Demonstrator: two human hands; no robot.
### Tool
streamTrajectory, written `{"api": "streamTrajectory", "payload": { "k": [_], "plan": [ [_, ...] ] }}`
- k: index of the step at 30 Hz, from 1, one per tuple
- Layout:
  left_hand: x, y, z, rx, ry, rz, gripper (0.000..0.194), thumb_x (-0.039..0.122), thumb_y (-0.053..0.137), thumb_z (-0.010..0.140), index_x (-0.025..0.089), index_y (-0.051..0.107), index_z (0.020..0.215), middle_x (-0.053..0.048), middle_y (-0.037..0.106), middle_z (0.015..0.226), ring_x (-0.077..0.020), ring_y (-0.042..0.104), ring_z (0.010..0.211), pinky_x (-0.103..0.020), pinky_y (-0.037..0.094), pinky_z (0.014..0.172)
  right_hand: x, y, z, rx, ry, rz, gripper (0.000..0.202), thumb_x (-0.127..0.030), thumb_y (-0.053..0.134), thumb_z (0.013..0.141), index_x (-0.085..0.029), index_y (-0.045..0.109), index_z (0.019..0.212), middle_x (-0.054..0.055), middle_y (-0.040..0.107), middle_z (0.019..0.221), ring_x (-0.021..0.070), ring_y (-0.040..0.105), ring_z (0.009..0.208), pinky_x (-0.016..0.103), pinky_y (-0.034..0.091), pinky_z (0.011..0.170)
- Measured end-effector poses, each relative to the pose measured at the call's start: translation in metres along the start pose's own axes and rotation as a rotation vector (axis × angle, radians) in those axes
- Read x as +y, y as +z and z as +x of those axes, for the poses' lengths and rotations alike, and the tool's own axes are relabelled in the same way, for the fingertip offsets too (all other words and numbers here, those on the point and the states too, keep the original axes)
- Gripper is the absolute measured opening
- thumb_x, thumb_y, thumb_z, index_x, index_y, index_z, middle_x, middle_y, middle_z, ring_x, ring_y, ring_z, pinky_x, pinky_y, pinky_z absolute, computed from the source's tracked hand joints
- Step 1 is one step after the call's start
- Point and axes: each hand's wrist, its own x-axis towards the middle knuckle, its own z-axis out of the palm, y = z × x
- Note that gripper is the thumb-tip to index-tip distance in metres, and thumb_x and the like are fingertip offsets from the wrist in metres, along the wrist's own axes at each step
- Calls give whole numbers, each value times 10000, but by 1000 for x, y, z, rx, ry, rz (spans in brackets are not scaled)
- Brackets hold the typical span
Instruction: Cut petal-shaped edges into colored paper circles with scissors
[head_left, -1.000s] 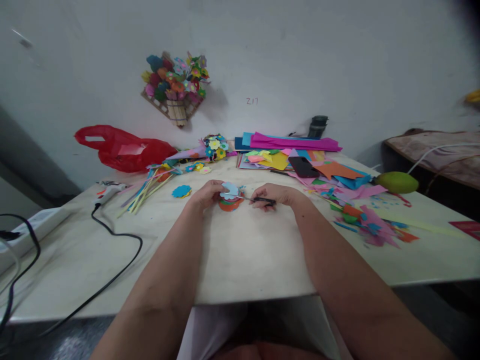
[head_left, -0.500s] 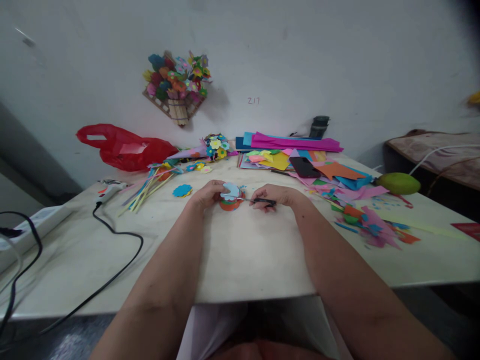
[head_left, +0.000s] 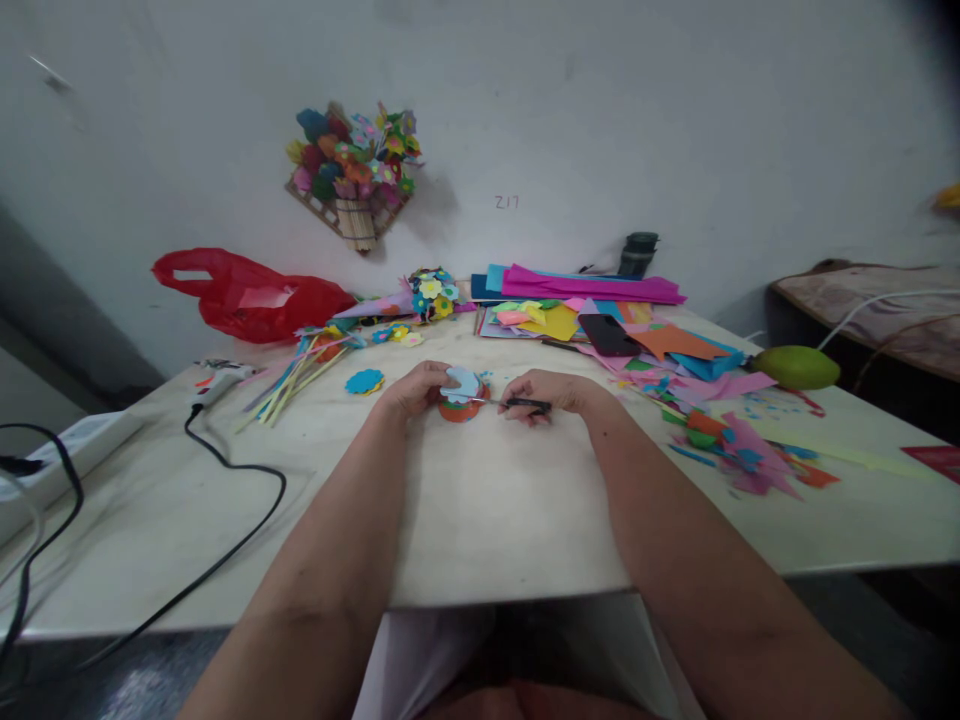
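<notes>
the bare arms reach in over the table from its near edge. at the left lies a white power strip, and a black cord loops over the tabletop toward the glue gun. at the right, pink, orange, green and blue scraps are strewn about.

in the middle, well in from the near edge, the two hands face each other, a little apart. the right hand is closed on the black handles of the scissors, whose blades point left to the lower edge of the pale blue piece; whether the blades are parted i cannot tell. the left hand pinches that piece by its left side. below it an orange piece shows; i cannot tell if the fingers hold this too.

left of the left hand lies a blue flower, just over a yellow one, with thin strips past it. at the right, farther in, are a green fruit and, on loose paper, a phone.

at the back are a red bag, a small bouquet, a magenta sheet and a dark cup. on the wall hang bright flowers.
</notes>
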Motion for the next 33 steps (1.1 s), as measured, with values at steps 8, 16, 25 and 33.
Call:
{"api": "streamTrajectory", "payload": {
  "k": [8,16,25,33],
  "plan": [
    [3,2,-2,-31,19,-22,119,187,744,486,132,719,589,-77,665,559,-148,559,484,-256,434,480,4,-1,3,-10,-13,-22,374,-454,823,692,-151,705,876,-25,618,558,67,489,425,189,345,418],
    [0,-2,0,-52,7,-43,123,168,731,502,117,720,613,-76,670,574,-154,571,505,-274,443,525,3,1,2,9,-19,-2,383,-459,833,668,-151,703,856,-37,595,536,67,484,422,187,331,414],
    [2,-1,0,-20,-11,-44,132,163,735,505,105,706,620,-46,655,571,-134,568,523,-265,454,573,4,1,4,20,-32,24,392,-447,843,650,-143,695,847,-36,589,540,61,469,417,188,323,408],
    [2,1,-1,30,3,-54,136,173,746,481,116,706,597,-40,653,562,-135,570,517,-264,459,561,-2,3,0,50,-28,26,381,-443,838,639,-138,683,805,-46,572,517,52,445,403,189,309,407]
  ]
}}
